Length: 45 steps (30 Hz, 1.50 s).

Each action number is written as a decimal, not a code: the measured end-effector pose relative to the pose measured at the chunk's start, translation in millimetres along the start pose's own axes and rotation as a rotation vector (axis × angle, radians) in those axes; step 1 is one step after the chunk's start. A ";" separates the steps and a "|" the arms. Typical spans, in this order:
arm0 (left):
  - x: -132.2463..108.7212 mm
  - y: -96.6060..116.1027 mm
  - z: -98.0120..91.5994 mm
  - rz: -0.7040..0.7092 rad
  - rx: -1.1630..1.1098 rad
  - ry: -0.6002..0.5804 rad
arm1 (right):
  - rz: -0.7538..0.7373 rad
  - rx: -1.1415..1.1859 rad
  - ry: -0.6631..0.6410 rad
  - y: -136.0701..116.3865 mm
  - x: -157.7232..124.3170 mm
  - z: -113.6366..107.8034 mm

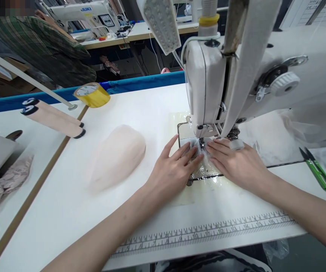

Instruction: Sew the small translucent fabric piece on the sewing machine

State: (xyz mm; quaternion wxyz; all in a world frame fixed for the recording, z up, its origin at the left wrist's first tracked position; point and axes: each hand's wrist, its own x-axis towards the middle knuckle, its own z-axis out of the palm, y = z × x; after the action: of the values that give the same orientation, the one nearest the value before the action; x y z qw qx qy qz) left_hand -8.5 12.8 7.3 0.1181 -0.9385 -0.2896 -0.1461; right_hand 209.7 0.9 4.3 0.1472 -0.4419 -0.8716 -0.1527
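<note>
Under the needle of the white sewing machine (202,75) lies a small piece of sheer, pale fabric (208,151), partly covered by my fingers. My left hand (176,168) rests to the left of the presser foot, fingers spread and lying flat on the fabric and the metal plate (205,173). On the other side, my right hand (235,162) lies with its fingers stretched out towards the presser foot, touching the fabric's right part. A white band sits round one of its fingers. A pale pink sheer cup-shaped piece (120,155) lies on the table left of my hands.
Yellow tape (93,94) and two thread cones (53,119) stand at the left back. Green thread snips (319,172) lie at the right beside white fabric (270,136). A printed ruler (208,232) runs along the front edge. Behind, a person (41,49) sits near another machine (86,15).
</note>
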 end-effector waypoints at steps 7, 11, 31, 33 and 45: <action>0.5 -0.9 -1.4 0.032 0.035 -0.023 | -0.001 0.008 0.030 0.1 0.6 3.0; 1.0 -0.7 -1.1 0.043 0.043 -0.010 | -0.005 0.021 0.028 0.3 -0.1 3.3; 5.0 6.0 5.1 -0.022 -0.017 0.124 | -0.059 0.056 0.122 -2.7 0.7 3.2; 6.1 6.5 5.4 -0.039 -0.057 0.138 | -0.088 0.012 0.165 -1.5 2.0 6.2; 2.0 9.6 6.9 -0.006 -0.008 0.183 | -0.215 0.036 0.243 -0.9 -0.9 1.9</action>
State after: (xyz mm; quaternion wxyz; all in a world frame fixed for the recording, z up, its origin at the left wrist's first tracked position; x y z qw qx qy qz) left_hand 0.1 8.2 0.2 0.1397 -0.9208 -0.2798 -0.2329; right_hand 209.2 0.5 2.1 0.2423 -0.3216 -0.8923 -0.2041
